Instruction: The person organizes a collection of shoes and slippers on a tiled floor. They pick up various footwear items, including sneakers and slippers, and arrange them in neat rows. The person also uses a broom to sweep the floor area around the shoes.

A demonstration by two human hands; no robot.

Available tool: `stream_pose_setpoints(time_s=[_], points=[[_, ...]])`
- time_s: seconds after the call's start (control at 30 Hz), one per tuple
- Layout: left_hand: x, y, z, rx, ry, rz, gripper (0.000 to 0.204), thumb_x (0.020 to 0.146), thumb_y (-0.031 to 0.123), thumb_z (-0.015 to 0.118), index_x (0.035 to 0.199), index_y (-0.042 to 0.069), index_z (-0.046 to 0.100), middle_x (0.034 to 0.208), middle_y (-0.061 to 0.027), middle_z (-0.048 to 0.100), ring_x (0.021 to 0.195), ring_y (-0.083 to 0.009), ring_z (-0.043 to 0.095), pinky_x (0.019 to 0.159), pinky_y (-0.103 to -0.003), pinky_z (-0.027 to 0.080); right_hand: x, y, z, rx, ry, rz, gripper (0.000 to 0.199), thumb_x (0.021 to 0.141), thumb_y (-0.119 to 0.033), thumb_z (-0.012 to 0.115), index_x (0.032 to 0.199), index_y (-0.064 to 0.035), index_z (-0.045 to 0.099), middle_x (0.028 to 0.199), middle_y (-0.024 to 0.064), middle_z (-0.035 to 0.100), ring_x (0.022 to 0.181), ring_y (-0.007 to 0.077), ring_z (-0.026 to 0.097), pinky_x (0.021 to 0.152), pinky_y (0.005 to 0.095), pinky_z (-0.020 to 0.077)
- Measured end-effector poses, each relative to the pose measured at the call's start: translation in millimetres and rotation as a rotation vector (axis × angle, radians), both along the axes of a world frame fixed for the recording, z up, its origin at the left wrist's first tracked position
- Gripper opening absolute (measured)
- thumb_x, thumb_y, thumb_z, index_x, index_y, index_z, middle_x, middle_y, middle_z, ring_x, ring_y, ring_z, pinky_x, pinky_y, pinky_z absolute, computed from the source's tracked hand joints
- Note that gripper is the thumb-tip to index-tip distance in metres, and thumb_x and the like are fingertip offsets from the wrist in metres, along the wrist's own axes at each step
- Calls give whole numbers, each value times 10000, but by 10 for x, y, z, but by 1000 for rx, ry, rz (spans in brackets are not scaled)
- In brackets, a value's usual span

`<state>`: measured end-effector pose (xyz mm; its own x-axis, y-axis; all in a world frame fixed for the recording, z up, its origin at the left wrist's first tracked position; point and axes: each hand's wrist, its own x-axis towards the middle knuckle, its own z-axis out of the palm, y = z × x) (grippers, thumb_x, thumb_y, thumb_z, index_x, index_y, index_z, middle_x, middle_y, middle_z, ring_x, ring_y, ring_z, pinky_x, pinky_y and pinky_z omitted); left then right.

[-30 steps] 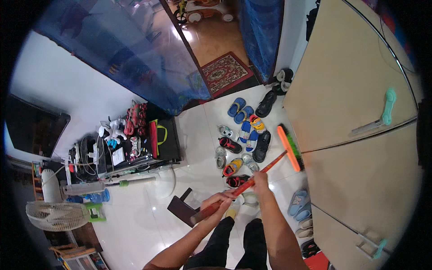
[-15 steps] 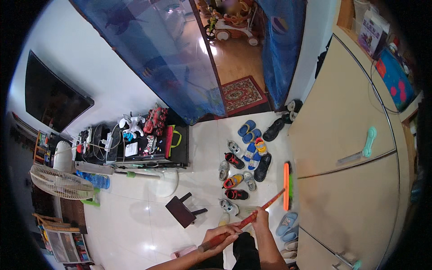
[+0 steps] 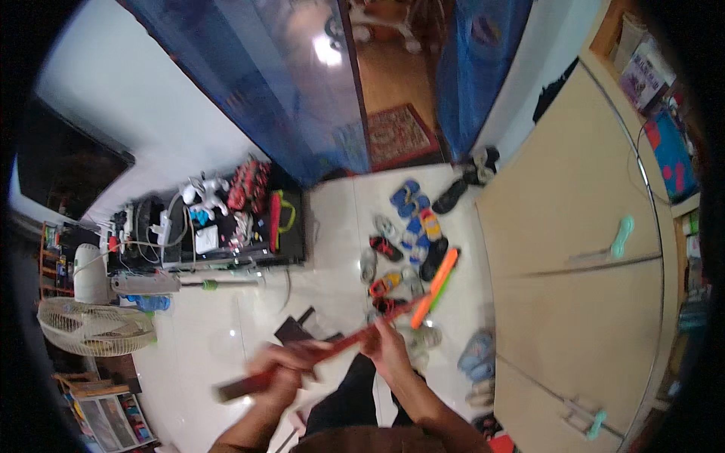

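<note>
at the right of the frame, the floor [image 3: 211,325] is bounded by a beige cabinet [image 3: 566,325]; at upper l., by a black stand [image 3: 296,219] w/ toys on top; at top ctr., by a patterned rug [image 3: 400,134] & blue curtains [image 3: 242,83]. open tile is left at lower l., btwn the white fan [image 3: 94,326] & the dark stool [image 3: 292,331]. at ctr. less room is had, as shoes [image 3: 387,248] are crowded there.

vs. the prev. frame, the broom [image 3: 343,344] has been swung l.: its head, then upright beside the cabinet, is now slanted by the lower r. edge of the shoes, & its butt end is set farther l. a strip of tile is now bared btwn head & cabinet.

the handle, at lower ctr., is clamped by both hands: near the butt by the left hand [image 3: 283,370], blurred, & farther up by the right hand [image 3: 384,347]. handle is red w/ a darker butt; head is seen as a straight orange bar, w/ green bristles along its lower r. side. whether any shoe is touched can't be told.
</note>
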<state>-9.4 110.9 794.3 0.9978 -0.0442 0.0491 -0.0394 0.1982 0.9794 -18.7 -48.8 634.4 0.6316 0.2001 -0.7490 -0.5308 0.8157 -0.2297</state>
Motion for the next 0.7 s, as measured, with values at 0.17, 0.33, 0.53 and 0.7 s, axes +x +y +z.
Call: stream_pose_setpoints(time_s=[0.17,0.33,0.53,0.7], points=[[504,689,897,-79,-339,354,285,907,404,423,870,122,442,451,50,329,357,-55,293,328,-203,267,-86,259,283,-86,-195,429,399,908,-183,477,1278,-59,391,779,36,543,611,115,550,517,240,453],[803,1192,1224,-143,-433,76,179,928,264,424,885,90,429,497,33,338,377,-52,289,344,-182,290,-397,92,-290,-407,104,482,333,885,-169,497,1203,-72,466,793,48,560,627,116,564,535,241,482],[1082,1549,1088,8,-445,75,237,940,246,393,1050,43,449,577,34,356,392,-45,276,348,-183,261,-472,-228,-668,-524,205,436,333,868,-183,496,1181,-71,479,760,45,559,589,129,565,491,248,477],[1531,1588,628,46,-401,310,229,940,220,409,1044,27,478,523,49,285,376,-20,247,333,-167,230,-384,-394,-855,-552,249,438,339,867,-183,510,1174,-44,468,766,53,554,587,144,573,482,262,474]])
